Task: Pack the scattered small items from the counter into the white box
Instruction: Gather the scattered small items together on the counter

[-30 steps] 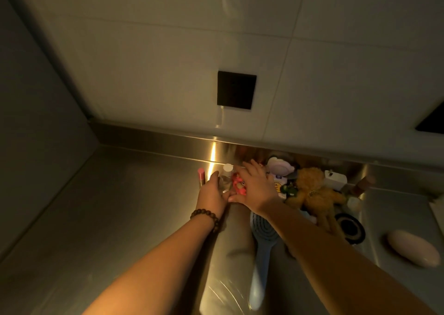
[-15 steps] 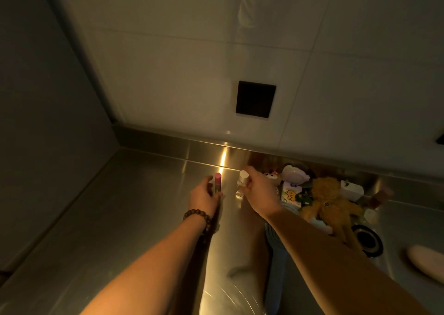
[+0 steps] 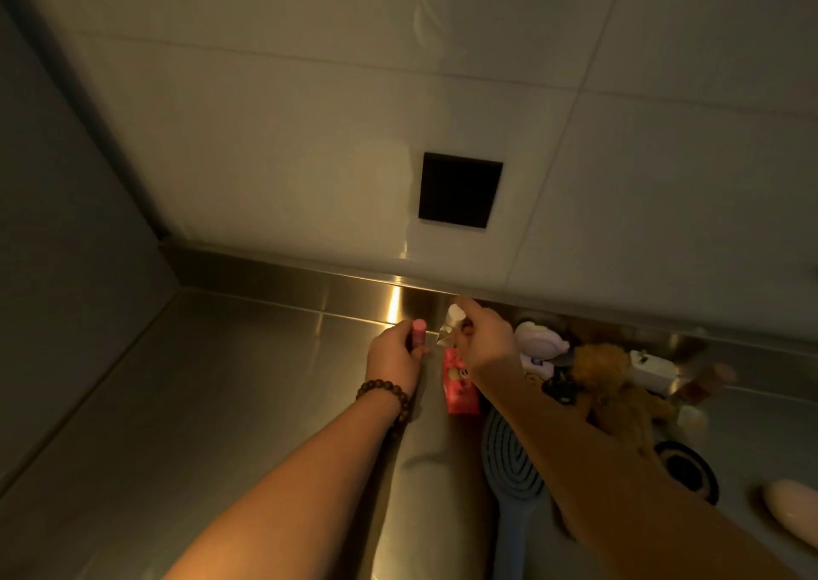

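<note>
My left hand [image 3: 394, 358], with a bead bracelet at the wrist, grips a small pink tube [image 3: 108, 333] upright near the back of the steel counter. My right hand [image 3: 484, 345] holds a small clear bottle with a white cap [image 3: 451, 320] just above the counter. A red-pink packet [image 3: 460, 387] lies flat below my right hand. To the right sits a heap of small items: a white-lilac round thing [image 3: 538, 342], a brown plush toy [image 3: 606, 380], a white block [image 3: 650, 369]. The white box is not in view.
A blue hairbrush [image 3: 509, 460] lies under my right forearm. A black round item [image 3: 688, 469] and a pale oval thing [image 3: 796, 508] rest at the right. The steel counter [image 3: 221, 402] meets a tiled wall with a black square plate [image 3: 460, 190].
My left hand has taken the pink tube and lifted it. My right hand has picked up the clear bottle, uncovering the red-pink packet. The view tilted upward.
</note>
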